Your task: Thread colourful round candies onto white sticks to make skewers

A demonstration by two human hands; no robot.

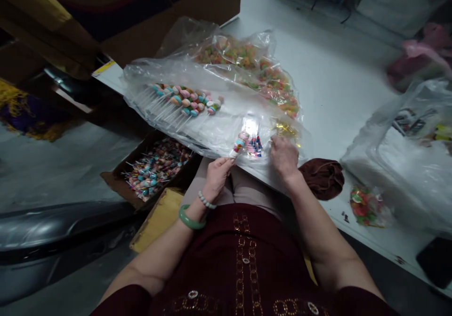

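Note:
My left hand (219, 172) is closed round the lower end of a candy stick (240, 142) with pastel pieces, which looks wrapped in clear film. My right hand (284, 157) lies just below a small heap of gold twist ties (285, 128). Its fingers are pinched together, and whatever is between them is too small to make out. Between the hands sits a stack of clear printed wrappers (254, 144). To the left, several marshmallow candy sticks (190, 100) lie in rows on the clear plastic sheet (233, 111), their white sticks towards me.
Behind is a clear bag of colourful gummy candies (243, 57). A carton of finished candy sticks (151, 174) stands below the table at left. On the right are a brown cloth bundle (323, 178), a small candy bag (367, 205) and a large plastic bag (409, 165).

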